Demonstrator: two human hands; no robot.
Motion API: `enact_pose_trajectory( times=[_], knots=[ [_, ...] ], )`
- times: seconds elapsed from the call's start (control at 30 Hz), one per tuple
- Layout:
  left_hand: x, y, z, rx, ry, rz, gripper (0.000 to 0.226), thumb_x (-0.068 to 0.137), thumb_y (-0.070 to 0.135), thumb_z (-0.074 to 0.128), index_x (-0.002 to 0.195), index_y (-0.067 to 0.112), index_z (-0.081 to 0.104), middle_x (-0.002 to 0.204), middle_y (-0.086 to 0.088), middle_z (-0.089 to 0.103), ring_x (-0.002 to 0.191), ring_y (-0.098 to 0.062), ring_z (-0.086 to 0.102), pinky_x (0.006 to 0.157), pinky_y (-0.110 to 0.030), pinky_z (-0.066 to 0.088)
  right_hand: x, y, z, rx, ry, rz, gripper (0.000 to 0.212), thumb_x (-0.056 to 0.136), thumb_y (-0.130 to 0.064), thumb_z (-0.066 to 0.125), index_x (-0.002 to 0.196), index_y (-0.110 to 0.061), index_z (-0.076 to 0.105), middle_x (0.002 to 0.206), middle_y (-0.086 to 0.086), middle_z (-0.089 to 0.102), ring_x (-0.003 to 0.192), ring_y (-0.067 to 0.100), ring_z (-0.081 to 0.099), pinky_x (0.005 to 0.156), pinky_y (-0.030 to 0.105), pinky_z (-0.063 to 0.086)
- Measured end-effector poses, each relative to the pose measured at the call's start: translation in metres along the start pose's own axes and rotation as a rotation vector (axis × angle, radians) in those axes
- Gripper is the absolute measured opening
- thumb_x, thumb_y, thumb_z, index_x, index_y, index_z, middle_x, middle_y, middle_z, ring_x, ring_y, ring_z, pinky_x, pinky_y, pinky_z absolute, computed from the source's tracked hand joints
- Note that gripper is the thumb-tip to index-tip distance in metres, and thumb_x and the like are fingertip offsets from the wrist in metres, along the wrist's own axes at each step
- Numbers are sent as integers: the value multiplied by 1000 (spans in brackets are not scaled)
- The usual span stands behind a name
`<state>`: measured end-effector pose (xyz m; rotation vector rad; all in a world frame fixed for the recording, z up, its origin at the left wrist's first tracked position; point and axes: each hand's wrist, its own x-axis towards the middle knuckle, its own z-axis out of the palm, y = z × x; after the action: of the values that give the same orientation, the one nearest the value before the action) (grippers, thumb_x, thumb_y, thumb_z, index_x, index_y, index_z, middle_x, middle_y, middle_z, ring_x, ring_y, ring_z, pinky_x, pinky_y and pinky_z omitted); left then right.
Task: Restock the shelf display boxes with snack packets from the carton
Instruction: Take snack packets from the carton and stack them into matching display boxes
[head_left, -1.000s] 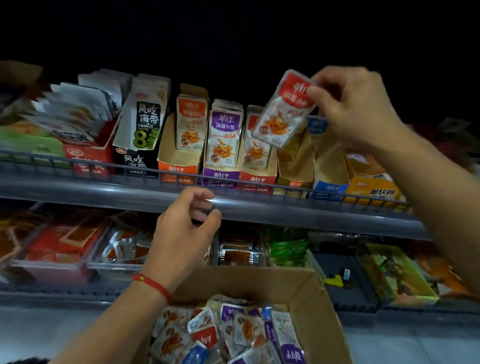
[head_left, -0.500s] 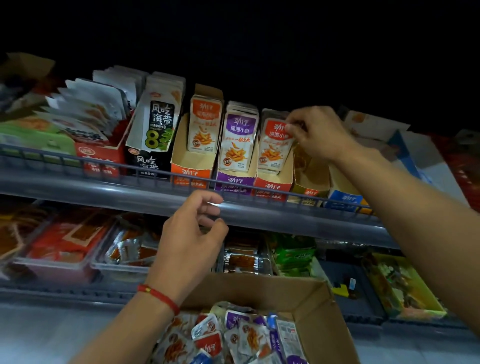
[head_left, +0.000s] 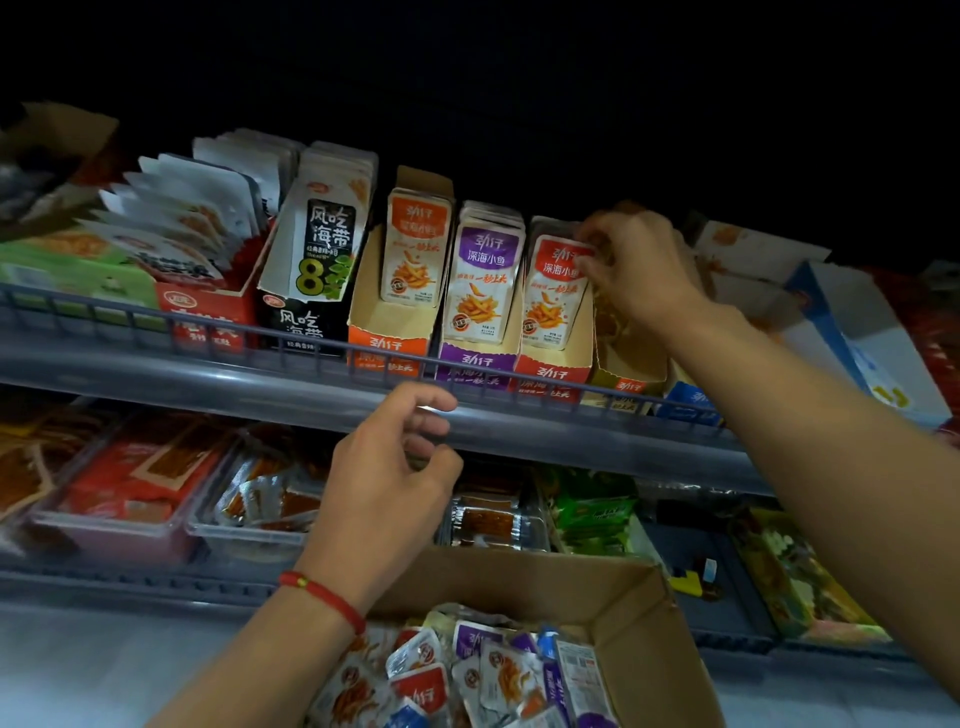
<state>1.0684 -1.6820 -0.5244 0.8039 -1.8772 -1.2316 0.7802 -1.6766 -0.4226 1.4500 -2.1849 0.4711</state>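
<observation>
Head view, the only one. The right hand (head_left: 636, 270) was up at the 1 o'clock part of the frame, its grip pinching the top right corner of a red snack packet (head_left: 553, 293) that stood at the front of the red display box (head_left: 550, 371) on the upper shelf (head_left: 208, 374). The left hand (head_left: 387, 486) hovered near centre in front of the shelf edge, fingers loosely curled round nothing, its grip slack. The carton (head_left: 639, 639) sat at 6 o'clock, flaps up, with loose packets (head_left: 483, 670) of red, purple and blue heaped inside.

Risk, as I judged it: the packet leaned back against its stack, held by one corner only. If let go before its lower edge was seated behind the box lip, it could tip forward over the low front wall and the wire rail. Pushing too hard might shove the light card box back or askew against the purple display box (head_left: 475, 361) beside it.

Packet appearance: flat, glossy foil pouch, white body with a red header, a picture of orange strips and a small round seal at lower left. Thin and slippery by the look, and easily creased.
</observation>
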Motion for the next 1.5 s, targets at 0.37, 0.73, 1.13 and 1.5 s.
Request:
enact_pose_trajectory(
  times=[0.37,0.73,1.13,1.5],
  knots=[
    [-3,-9,4,74,-52,11,29,89,5,64,105,30,63,99,9,63,87,-2,58,70,-7,48,-36,-4,-19,68,152,-113,28,99,-31,58,124,-19,62,120,5,60,107,17,58,86,28,45],
    [-37,-49,48,651,-601,81,20,90,18,66,107,29,67,97,11,67,90,-7,63,77,-24,51,-223,14,-9,412,-144,-133,25,96,-17,61,120,-18,66,100,-12,60,70,5,54,71,21,47],
    [-101,-157,125,996,-1079,-80,38,90,28,68,126,20,58,122,-1,67,111,-20,62,78,-20,39,-250,34,-7,630,-482,33,26,100,-22,59,125,-25,65,88,-18,65,64,-8,60,59,9,42],
    [-62,-74,96,-27,-692,-800,25,92,-4,61,114,8,66,96,-27,73,62,-22,69,55,-27,60,-258,29,5,562,-1076,-39,39,91,-39,73,128,-30,63,105,-16,68,87,-3,64,79,19,51]
  ],
)
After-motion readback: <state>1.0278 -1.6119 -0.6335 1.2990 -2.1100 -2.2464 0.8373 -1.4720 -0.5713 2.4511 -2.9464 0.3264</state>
